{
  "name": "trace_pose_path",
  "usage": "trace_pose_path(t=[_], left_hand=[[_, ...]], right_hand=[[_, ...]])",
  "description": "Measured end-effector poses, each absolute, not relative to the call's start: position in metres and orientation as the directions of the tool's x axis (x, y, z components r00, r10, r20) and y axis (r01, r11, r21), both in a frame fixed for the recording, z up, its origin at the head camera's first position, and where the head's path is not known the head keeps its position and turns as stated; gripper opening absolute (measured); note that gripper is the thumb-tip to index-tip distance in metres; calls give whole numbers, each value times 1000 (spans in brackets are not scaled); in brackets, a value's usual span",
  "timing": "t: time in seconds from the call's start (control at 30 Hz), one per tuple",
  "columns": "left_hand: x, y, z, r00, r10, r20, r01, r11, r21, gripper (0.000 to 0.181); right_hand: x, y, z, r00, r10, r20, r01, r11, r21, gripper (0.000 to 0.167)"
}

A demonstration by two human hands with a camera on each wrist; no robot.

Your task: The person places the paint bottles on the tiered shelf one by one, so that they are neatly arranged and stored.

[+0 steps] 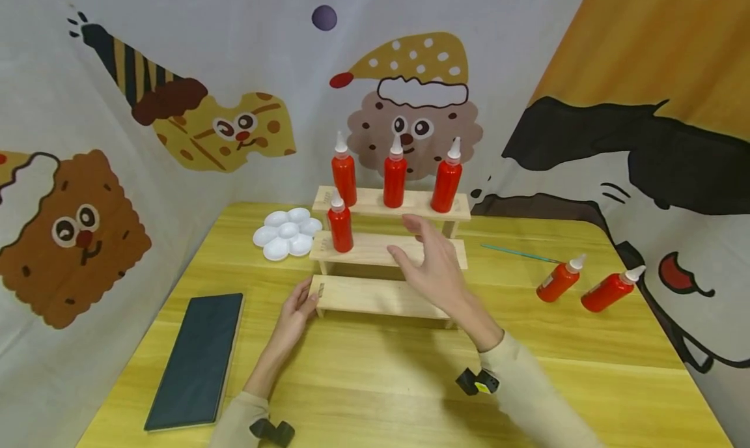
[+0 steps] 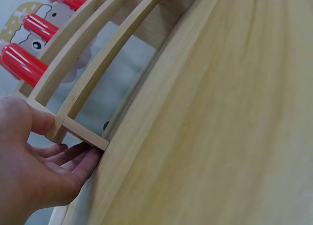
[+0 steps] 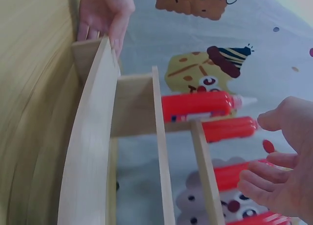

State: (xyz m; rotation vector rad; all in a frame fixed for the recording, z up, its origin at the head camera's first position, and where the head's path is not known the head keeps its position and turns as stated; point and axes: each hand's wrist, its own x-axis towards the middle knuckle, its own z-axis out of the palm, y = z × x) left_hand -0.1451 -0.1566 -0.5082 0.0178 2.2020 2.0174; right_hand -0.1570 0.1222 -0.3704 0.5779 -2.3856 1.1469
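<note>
A three-step wooden rack (image 1: 363, 296) stands on the table. My left hand (image 1: 295, 311) grips the left end of its lowest step, thumb at the upper edge and fingers by the end leg (image 2: 87, 134). Three red squeeze bottles with white nozzles stand on the top step, among them a middle bottle (image 1: 395, 181). Another red squeeze bottle (image 1: 340, 230) is at the left of the middle step. Over that step's right part hovers my right hand (image 1: 436, 266), holding nothing, fingers apart and loosely bent. In the right wrist view, the right hand (image 3: 288, 171) is apart from the bottles.
Two more bottles, a nearer orange-red one (image 1: 558, 282) and a red one (image 1: 606, 293), are at the table's right. A thin blue brush (image 1: 518, 252) lies behind them. A white flower-shaped palette (image 1: 280, 247) lies left of the rack, a dark notebook (image 1: 196, 360) front left.
</note>
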Motion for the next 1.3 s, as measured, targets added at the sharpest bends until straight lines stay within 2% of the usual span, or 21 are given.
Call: trace_pose_path(t=[0.13,0.37,0.7,1.0,1.1,1.3], left_hand=[[-144,-156,-509,-988,117,-100,-89,96,991,53],[-145,-158,-509,-988,105,-117,-107,99,989,53],[-145,-156,-507,-987,115,-114,-104,93,990,52],[-146,-155,-508,-987,109,-117,-108,82,991,52],[-146,-155,-508,-987,109,-117,-108,85,991,52],[-145,-155,-508,-988,96,-120,-111,92,990,52]], right_hand=[[-146,147,-371,-770,-140,622,-571,584,-576,56],[-140,187,-377,-715,-32,698,-545,650,-529,63],[-128,243,-387,-701,94,707,-409,759,-506,70],[-138,298,-424,-538,173,825,-383,822,-422,78],[-138,315,-435,-538,233,810,-326,828,-455,81],[-132,337,-454,-586,345,734,-214,807,-550,87]])
